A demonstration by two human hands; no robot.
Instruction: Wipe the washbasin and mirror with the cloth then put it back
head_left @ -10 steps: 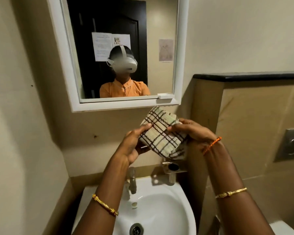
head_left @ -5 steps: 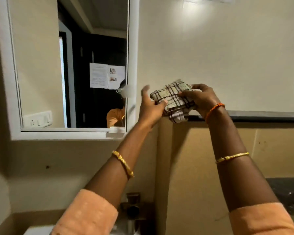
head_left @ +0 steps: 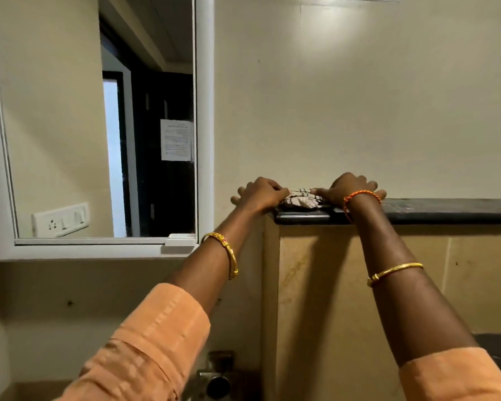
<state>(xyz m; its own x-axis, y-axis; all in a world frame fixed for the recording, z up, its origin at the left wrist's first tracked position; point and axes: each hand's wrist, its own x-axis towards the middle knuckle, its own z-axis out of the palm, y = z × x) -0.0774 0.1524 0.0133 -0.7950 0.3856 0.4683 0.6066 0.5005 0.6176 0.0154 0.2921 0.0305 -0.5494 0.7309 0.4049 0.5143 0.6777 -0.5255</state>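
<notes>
Both your hands are up on the dark ledge (head_left: 446,211), one either side of the single checked cloth (head_left: 300,198). Your left hand (head_left: 259,193) lies palm down at the cloth's left end, fingers gently bent, fingertips touching the fabric; whether they pinch it, you cannot tell from here. Your right hand (head_left: 349,189) lies palm down at the right end, thumb pressing on the cloth, the other fingers spread loosely over the ledge behind.

Cloth: one, folded, lying on the ledge at its left end, against the wall.

Wrists: three bands counted. One gold bangle (head_left: 226,253) on the left forearm, one gold bangle (head_left: 395,272) on the right, plus one orange thread (head_left: 359,196) at the right wrist. Two orange sleeves (head_left: 145,351), one per arm.

Left of the hands: one white-framed mirror (head_left: 206,111), reflecting one dark door with one paper sheet on it and one switch plate. One small white catch (head_left: 180,243) at the frame's lower right corner.

Near, low, between the arms: one metal tap fitting (head_left: 217,380), partly hidden.
</notes>
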